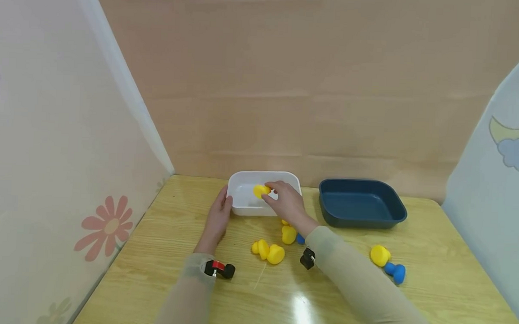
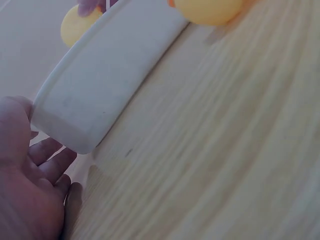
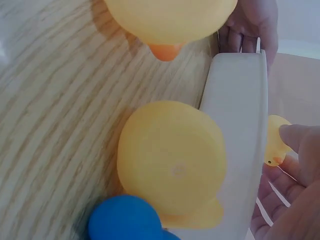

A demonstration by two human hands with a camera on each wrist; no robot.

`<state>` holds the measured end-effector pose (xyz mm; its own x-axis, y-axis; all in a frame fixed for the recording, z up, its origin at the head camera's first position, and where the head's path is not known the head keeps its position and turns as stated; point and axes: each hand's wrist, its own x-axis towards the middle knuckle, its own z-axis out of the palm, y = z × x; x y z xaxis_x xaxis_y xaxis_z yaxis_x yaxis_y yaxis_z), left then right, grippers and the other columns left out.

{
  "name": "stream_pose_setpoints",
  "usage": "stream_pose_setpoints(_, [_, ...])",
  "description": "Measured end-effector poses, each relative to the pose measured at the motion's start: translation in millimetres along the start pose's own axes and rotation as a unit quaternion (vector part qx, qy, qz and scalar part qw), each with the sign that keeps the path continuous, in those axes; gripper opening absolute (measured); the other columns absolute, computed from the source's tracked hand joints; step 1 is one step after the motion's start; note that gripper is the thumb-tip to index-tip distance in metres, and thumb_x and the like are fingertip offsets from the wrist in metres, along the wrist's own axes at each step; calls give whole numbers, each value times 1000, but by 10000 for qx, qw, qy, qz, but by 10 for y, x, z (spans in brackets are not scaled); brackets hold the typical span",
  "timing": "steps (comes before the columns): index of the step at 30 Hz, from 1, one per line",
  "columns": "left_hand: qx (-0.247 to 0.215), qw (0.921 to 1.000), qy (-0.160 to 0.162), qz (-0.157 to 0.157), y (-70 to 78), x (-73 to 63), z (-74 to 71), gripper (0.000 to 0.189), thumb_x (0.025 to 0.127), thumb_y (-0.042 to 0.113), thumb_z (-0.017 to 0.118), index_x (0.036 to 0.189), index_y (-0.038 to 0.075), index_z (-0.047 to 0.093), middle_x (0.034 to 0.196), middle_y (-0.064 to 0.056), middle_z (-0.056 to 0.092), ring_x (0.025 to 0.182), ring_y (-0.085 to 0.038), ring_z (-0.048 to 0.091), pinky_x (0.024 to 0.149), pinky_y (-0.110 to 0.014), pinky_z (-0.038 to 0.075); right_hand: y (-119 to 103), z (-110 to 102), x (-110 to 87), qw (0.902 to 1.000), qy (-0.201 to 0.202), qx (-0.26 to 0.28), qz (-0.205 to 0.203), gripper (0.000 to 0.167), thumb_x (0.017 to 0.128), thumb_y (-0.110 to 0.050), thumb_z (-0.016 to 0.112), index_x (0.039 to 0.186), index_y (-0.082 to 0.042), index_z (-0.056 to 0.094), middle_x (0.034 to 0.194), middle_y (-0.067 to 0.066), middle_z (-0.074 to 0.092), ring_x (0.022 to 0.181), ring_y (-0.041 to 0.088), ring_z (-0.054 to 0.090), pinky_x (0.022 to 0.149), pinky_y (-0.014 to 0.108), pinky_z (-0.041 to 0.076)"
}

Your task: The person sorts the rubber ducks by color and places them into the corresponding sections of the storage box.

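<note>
A small yellow rubber duck (image 3: 276, 137) with an orange beak is pinched between the thumb and fingers of my right hand (image 1: 286, 201), inside or just over the white bin (image 1: 253, 211). Whether the duck touches the bin's floor, I cannot tell. At the bin's left end, my left hand (image 1: 218, 215) holds the wall, its thumb at the rim and its fingers against the outside. In front of the bin, close below my right wrist, lie a yellow duck (image 1: 289, 234) and a blue rounded toy (image 3: 125, 220); my arm partly hides them in the head view.
More yellow ducks (image 1: 275, 254) lie together nearer the front. To the right stands a dark blue bin (image 1: 360, 222). Before it lie another yellow toy (image 1: 379, 255) and a blue rounded toy (image 1: 396, 272). A brown backdrop (image 1: 312, 111) rises behind the wooden table (image 1: 171, 230).
</note>
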<state>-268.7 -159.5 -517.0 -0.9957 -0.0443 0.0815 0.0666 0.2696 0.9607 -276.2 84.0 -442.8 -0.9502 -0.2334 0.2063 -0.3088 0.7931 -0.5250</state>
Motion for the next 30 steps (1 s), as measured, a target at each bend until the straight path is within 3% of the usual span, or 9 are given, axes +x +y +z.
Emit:
stream_pose_setpoints(12, [103, 9998, 87, 114, 12, -30, 78, 57, 121, 35, 47, 173, 15, 37, 174, -14, 42, 161, -34, 38, 132, -53, 31, -24, 100, 65, 9998, -173, -36, 65, 48, 106, -39, 77, 147, -13, 72, 140, 7, 73, 120, 29, 68, 98, 48, 59])
stream_pose_setpoints(21, [9, 9996, 7, 297, -6, -27, 81, 58, 121, 33, 46, 174, 11, 34, 175, -14, 39, 161, -33, 37, 132, -52, 30, -52, 91, 83, 9998, -155, 112, 91, 49, 106, -39, 77, 148, -14, 71, 144, 6, 72, 135, 33, 63, 110, 53, 55])
stream_pose_setpoints(30, [-16, 9998, -62, 197, 42, -37, 40, 62, 121, 38, 44, 175, 10, 29, 177, -13, 36, 163, -31, 33, 133, -51, 29, 6, -65, -9, 9994, 250, 240, 90, 51, 104, -37, 81, 147, -13, 71, 137, 10, 74, 125, 35, 67, 98, 51, 60])
